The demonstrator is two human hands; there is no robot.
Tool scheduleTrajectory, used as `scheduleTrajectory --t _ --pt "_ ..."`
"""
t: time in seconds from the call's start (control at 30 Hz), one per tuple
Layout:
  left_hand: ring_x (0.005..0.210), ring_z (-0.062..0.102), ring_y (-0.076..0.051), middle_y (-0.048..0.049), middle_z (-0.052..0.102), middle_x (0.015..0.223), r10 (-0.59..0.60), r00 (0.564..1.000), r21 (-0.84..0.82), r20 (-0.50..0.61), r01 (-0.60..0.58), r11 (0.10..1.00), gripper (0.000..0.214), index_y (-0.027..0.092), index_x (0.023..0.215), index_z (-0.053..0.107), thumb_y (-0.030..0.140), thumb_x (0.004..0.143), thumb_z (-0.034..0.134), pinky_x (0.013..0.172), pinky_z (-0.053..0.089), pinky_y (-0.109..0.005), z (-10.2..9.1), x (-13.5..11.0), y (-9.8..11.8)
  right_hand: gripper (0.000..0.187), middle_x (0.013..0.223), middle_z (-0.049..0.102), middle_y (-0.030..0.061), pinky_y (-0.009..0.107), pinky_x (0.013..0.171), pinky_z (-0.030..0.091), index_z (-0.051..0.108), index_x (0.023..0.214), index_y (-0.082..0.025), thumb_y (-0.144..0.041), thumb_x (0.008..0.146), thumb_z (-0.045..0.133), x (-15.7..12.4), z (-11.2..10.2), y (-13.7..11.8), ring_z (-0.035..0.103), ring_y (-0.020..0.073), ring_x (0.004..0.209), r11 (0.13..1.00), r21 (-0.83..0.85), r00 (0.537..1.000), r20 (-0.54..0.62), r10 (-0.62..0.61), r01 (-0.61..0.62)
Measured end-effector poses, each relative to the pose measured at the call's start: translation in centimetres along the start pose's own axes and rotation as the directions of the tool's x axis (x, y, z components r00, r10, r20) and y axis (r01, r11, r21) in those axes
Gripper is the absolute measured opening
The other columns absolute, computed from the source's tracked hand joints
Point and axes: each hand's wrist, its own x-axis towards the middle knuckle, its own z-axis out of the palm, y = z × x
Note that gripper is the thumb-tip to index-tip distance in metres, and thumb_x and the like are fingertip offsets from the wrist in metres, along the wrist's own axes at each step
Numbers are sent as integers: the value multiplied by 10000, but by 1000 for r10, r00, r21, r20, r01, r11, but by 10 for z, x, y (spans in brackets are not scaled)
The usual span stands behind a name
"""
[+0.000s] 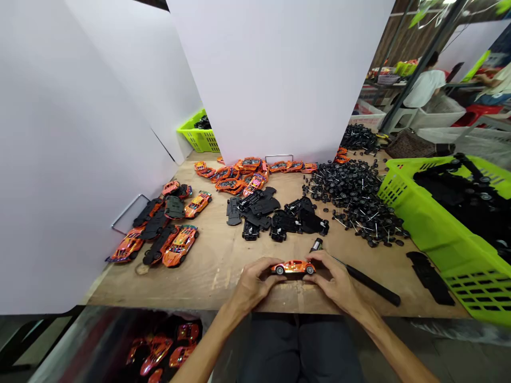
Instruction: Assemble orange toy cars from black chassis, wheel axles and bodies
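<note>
An orange toy car (294, 267) stands upright on its wheels near the table's front edge, its side turned toward me. My left hand (255, 279) grips one end between thumb and fingers. The other end is pinched the same way by my right hand (333, 279). Just behind my right hand lies a hammer with a black handle (373, 282), its head (316, 244) partly hidden. Farther back on the wood are black car chassis (259, 210), some with wheels fitted. Orange car body shells (235, 178) are heaped behind them.
Assembled cars (179, 246) lie in a group at the left. A large pile of wheels on axles (351, 191) spreads at the right, beside a lime-green basket (443, 229) of black parts. One loose chassis (429, 277) lies near it. White panels (279, 80) rise behind; people (425, 85) sit beyond.
</note>
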Motion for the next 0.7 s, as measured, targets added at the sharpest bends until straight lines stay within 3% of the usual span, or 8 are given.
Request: scheduleTrajectory --t 0.1,0.17,0.3,0.53,0.7 --pt "889 759 -207 -39 821 982 34 997 60 -63 -30 998 204 231 1037 809 229 834 817 826 576 -287 8 -5 -9 303 1092 733 49 359 951 556 685 1112 -244 -335 852 809 -2 3 4 699 256 1043 995 41 995 -39 95 -93" --pt "867 760 -201 -35 822 970 51 992 70 -116 -43 997 183 233 1023 812 214 841 807 805 573 -277 13 -7 -11 246 1054 742 48 357 942 556 697 1055 -237 -348 859 796 -3 8 5 702 260 1033 992 45 991 -64 120 -117" --pt "845 759 -200 -27 821 953 64 983 81 -173 -50 995 174 240 1018 813 213 848 791 771 564 -267 18 -10 -8 203 1117 751 51 360 958 551 691 1117 -252 -291 918 707 -5 14 0 704 258 1068 989 -8 982 -114 148 -150" --pt "801 750 -199 -13 822 907 -32 974 26 -224 39 999 153 236 964 807 214 813 784 728 561 -264 24 -9 -8 206 1029 750 57 327 864 567 671 1117 -235 -153 943 599 -4 18 -8 716 233 951 985 -174 984 -177 -19 -13" --pt "815 767 -225 -34 825 879 -203 958 -235 -202 154 960 178 203 904 788 267 742 825 737 602 -287 22 -6 -7 197 1021 745 61 327 842 591 666 1115 -231 -184 924 666 -5 19 -19 719 239 945 985 -160 974 -206 -91 58"
